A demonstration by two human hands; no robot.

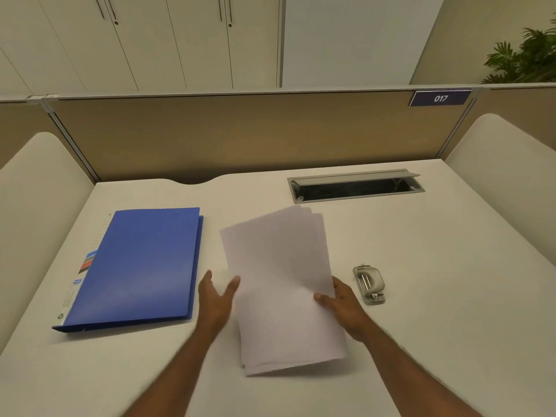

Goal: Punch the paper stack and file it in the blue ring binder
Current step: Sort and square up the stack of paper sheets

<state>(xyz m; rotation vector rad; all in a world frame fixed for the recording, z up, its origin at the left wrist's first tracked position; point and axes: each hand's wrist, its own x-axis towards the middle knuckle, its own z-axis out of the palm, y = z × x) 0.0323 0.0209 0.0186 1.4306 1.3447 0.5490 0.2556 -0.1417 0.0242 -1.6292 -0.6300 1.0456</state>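
1. Gripping the right edge of the loose white paper stack, the right hand has its thumb on top of the sheets, with its fingers hidden beneath.
2. The left hand is spread open with straight fingers at the stack's left edge; motion blur hides whether it touches the paper.
3. The sheets are fanned unevenly at their far corners and sit tilted over the middle of the white desk.
4. A closed blue plastic ring binder lies flat to the left, apart from the paper.
5. A small grey metal hole punch rests just beyond the right hand.
6. An open grey cable hatch sits at the desk's far side, below a navy "017" sign.
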